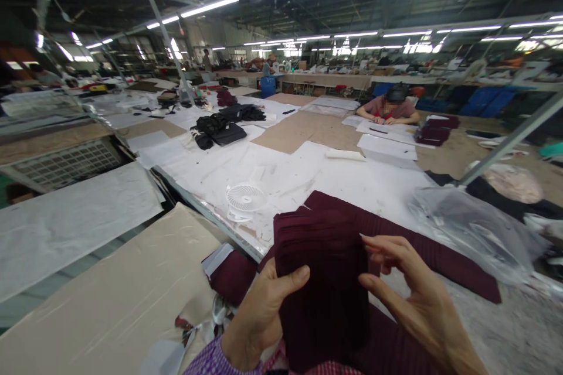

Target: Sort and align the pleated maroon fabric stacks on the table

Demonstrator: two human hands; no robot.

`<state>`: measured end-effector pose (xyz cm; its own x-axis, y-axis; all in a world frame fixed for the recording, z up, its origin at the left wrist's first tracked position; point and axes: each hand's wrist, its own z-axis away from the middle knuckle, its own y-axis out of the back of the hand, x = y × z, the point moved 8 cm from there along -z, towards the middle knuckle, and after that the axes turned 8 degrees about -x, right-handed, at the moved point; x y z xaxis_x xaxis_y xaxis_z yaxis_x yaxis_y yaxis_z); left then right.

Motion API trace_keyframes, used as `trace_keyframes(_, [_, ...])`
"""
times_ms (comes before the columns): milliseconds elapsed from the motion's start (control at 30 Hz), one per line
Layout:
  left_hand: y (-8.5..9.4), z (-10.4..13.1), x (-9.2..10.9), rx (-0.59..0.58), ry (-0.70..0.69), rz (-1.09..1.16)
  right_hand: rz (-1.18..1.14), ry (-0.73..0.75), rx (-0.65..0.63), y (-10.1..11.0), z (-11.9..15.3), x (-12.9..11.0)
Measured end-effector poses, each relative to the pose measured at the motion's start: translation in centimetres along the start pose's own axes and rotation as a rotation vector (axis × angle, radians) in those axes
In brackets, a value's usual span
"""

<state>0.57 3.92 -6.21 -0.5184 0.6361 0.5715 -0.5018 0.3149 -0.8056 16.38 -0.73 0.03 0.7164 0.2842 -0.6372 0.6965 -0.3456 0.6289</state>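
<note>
A thick stack of dark maroon fabric pieces (323,287) is held up in front of me. My left hand (268,304) grips its left side, thumb across the front face and the other fingers hidden behind. At the stack's right edge is my right hand (400,281), its thumb and index finger spread apart and touching or nearly touching the edge. Behind the stack, a long layered maroon strip (440,258) lies on the white-covered table (299,179). Left of my left hand sits a smaller maroon bundle (235,275) with a pale piece on it.
A small white fan (246,198) stands on the table. Black fabric (224,126) is heaped farther back. Clear plastic (479,228) lies at right, near a slanted metal pole (514,135). Across the table a person (389,108) leans over papers beside stacked maroon pieces (436,130).
</note>
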Motion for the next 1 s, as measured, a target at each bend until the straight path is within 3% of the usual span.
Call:
trace_keyframes(100, [-0.5, 0.3, -0.4, -0.051, 0.042, -0.016, -0.017, 0.056, -0.053, 0.3, -1.1, -1.3])
trace_keyframes(300, [-0.4, 0.2, -0.6, -0.055, 0.043, -0.046, -0.140, 0.010, -0.092, 0.2, -1.5, -0.9])
trace_keyframes(400, [-0.3, 0.2, -0.6, -0.058, 0.038, -0.072, -0.207, -0.101, -0.113, 0.1, -1.5, -0.2])
trace_keyframes(533, [-0.4, 0.3, -0.5, -0.090, 0.026, -0.118, -0.310, -0.348, -0.254, -1.0, -1.3, 1.5])
trace_keyframes(667, [-0.3, 0.4, -0.5, -0.098, 0.028, -0.154, -0.372, -0.423, -0.344, -1.8, -1.2, 2.6])
trace_keyframes(767, [-0.2, 0.3, -0.6, -0.102, 0.034, -0.162, -0.326, -0.335, -0.352, -1.8, -1.4, 2.1])
trace_keyframes(933, [0.5, -0.1, -0.6, 0.027, -0.003, -0.111, -0.067, 0.068, -0.019, 1.1, -1.2, -1.5])
trace_keyframes(1000, [0.6, -0.2, -0.6, 0.058, -0.012, -0.102, -0.060, 0.104, 0.010, 1.2, -0.6, -1.7])
